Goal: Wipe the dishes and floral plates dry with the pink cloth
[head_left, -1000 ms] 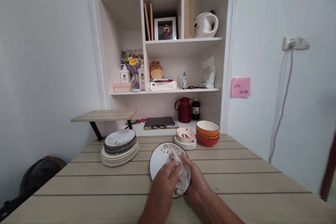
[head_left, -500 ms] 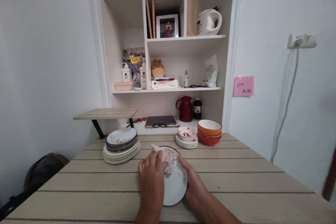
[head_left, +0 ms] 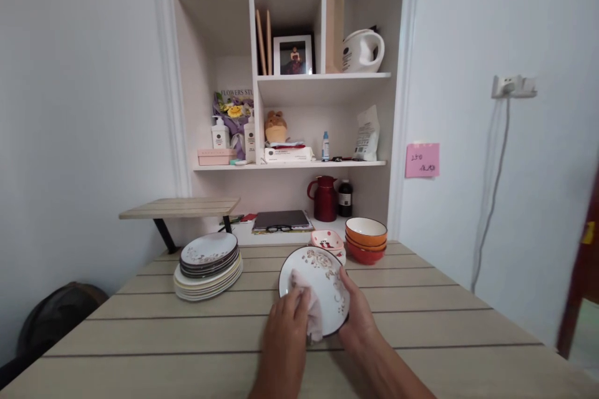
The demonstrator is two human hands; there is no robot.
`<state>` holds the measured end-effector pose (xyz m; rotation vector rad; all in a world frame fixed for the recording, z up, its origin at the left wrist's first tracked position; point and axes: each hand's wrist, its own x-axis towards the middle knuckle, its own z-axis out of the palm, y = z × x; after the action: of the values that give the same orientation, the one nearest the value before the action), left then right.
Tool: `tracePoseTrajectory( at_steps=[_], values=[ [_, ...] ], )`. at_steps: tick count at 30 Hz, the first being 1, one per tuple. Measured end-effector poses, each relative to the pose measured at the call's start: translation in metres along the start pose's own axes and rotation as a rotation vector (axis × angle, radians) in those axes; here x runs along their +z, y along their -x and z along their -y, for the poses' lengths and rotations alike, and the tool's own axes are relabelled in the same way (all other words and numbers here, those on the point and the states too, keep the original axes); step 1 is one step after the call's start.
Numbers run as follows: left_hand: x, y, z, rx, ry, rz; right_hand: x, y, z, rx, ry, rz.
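A white plate with a dark rim and brown floral print is tilted up above the table, facing me. My right hand grips its right edge, thumb on the front and the other fingers behind. With my left hand I press a pale pink cloth against the plate's lower left part; the fingers are bent over the cloth. A stack of plates, dark-rimmed ones on top of yellow- and white-rimmed ones, stands on the left of the table.
Behind the held plate are small dishes under a pink patterned bowl. Stacked orange and red bowls stand beside them. A small raised wooden shelf is at back left. Farther back are a laptop-like dark slab and a red jug.
The plate has been raised and shifted right, partly covering the small dishes. The cloth has slid from the plate's upper left to its lower left. The camera view has shifted slightly.
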<state>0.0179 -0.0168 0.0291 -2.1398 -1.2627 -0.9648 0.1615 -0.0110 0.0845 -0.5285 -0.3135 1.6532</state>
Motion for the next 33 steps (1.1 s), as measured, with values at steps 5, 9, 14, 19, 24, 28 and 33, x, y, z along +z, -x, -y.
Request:
tracePoseTrajectory(
  at_steps=[5,9,14,19,24,28,33],
  values=[
    [-0.006,-0.002,-0.006,0.145,0.093,-0.085,0.002,0.002,-0.008,0.101,0.055,0.064],
    [-0.017,-0.009,0.0,0.057,0.07,-0.075,0.005,0.004,-0.023,0.172,0.07,0.063],
    [-0.029,-0.015,0.022,-0.244,-0.017,-0.019,0.008,0.006,-0.035,0.163,0.078,0.045],
    [-0.025,-0.013,0.02,-0.274,0.033,0.159,0.004,0.004,-0.018,0.102,0.066,-0.088],
    [-0.016,-0.009,-0.003,-0.128,0.17,0.268,0.0,0.0,-0.002,-0.002,0.037,-0.17],
    [-0.017,-0.008,-0.006,-0.041,0.223,0.277,0.0,-0.002,-0.012,0.06,0.069,-0.132],
    [-0.022,-0.011,0.003,-0.097,0.24,0.239,0.002,-0.001,-0.034,0.094,0.073,-0.079]
  ],
)
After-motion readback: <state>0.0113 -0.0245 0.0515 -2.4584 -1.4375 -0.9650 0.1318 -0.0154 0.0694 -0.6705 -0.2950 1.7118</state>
